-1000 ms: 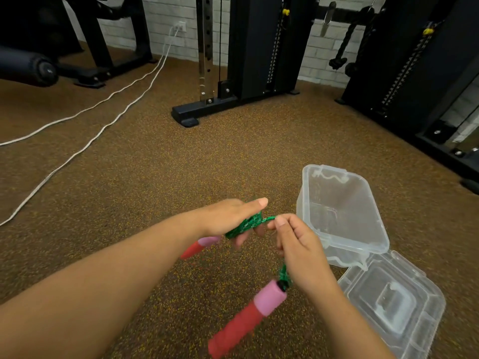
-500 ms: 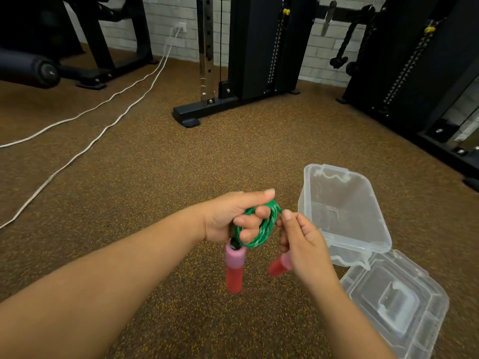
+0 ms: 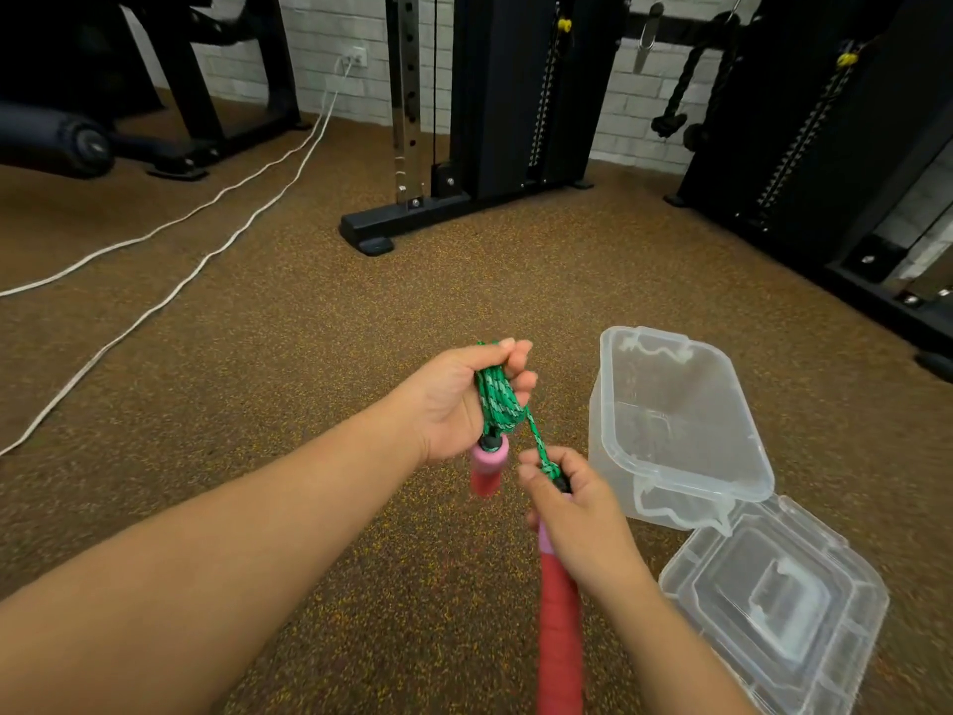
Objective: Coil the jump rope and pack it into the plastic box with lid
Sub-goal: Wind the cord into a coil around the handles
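Our box point(image 3: 675, 420) holds nothing; lid point(image 3: 773, 606) lies beside. Left hand point(image 3: 454, 399) clenches the coiled rope point(image 3: 497, 397); right hand point(image 3: 577, 513) grips a handle point(image 3: 559, 627), its long axis pointing toward us.

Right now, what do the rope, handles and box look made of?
Rope: braided fibre cord, probably nylon or polyester; woven green pattern, matte.
Handles: soft grip, likely foam, matte pink end with red section that looks wrapped; no gloss.
Box and lid: clear rigid plastic, glossy; floor shows through the walls, moulded latch tabs.
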Available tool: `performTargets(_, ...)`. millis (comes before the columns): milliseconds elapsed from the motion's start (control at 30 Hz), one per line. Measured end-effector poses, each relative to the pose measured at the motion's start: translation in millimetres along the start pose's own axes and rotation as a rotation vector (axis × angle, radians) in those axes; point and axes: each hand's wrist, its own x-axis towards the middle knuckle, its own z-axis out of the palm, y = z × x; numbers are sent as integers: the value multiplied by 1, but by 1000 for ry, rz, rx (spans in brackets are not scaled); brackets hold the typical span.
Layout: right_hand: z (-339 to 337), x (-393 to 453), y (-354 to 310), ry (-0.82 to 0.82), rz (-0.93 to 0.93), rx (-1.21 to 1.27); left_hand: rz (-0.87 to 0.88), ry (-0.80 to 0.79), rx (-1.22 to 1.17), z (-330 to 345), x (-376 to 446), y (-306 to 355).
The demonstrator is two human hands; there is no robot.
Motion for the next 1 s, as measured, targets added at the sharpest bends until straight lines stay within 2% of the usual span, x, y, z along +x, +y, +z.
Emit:
performTargets(100,4,1,8,-30,3,-86,30,8,39,-1,3,-1)
performTargets(267,9,1,11,-15,37,-227,199,154,278,-3,7,-9)
performTargets(400,6,-1,13,-31,-17,-341,238,217,216,-2,10,-6)
performTargets(533,6,-3,11,-32,-23,-333,242,196,280,-2,10,-10)
performTargets(600,6,-5,8,-22,-30,-283,287,161,431,0,9,-13)
performTargets(667,6,-5,6,-11,-45,-268,345,140,695,-2,10,-18)
performTargets(867,-8,-11,-6,15,-227,-496,390,50,1470,-11,3,-22)
performTargets(1000,-20,-14,-9,26,-270,-562,334,-50,1591,-3,-6,-16)
